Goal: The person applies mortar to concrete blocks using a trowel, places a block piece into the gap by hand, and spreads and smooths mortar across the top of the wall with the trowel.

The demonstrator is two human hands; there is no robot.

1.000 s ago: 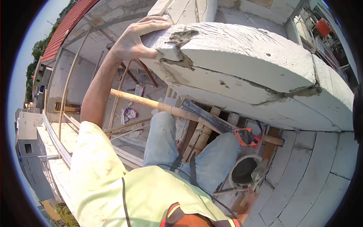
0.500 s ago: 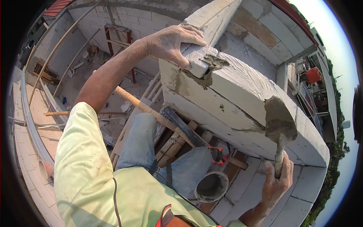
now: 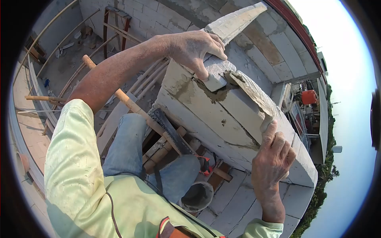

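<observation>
My left hand (image 3: 200,51) grips the small end block (image 3: 215,73) on top of the pale block wall (image 3: 206,105), thumb on the near face and fingers over the top. In my right hand (image 3: 274,156) is the handle of a trowel (image 3: 250,91), its blade tilted along the wall top with the tip near the small block. Wet mortar (image 3: 218,94) shows at the joint beside that block. Lower down, a bucket (image 3: 197,196) holding grey mortar stands by my knee.
A saw (image 3: 170,131) with a red-and-black handle lies across timber below the wall. One bamboo pole (image 3: 129,104) slants past my left knee. Past the wall, a red container (image 3: 308,96) is visible. Debris and poles lie on the lower floor at left.
The view has swung to the right. My right hand has risen from beside the bucket, bringing the mortar-loaded trowel to the wall top near the small block. My left hand stays on the block.
</observation>
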